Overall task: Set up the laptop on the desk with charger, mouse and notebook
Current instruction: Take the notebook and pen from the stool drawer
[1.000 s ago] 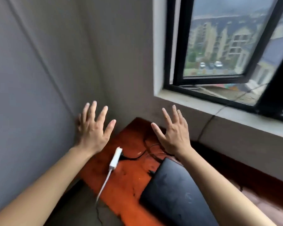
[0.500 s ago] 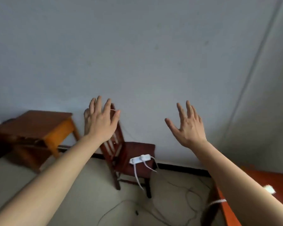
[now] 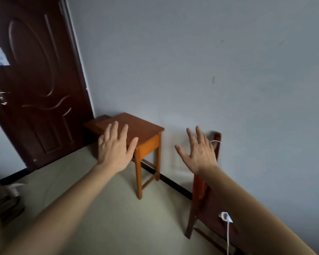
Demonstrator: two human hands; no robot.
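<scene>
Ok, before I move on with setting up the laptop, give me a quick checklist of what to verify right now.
1. Left hand free: ok, open, holding nothing.
2. Right hand free: ok, open, holding nothing.
3. Laptop, mouse, notebook in view: not ok, none shows here.
4. Small wooden table top free: cannot tell, the left hand hides part of it.
5. White power block on the chair seat, cable hanging off: ok.
</scene>
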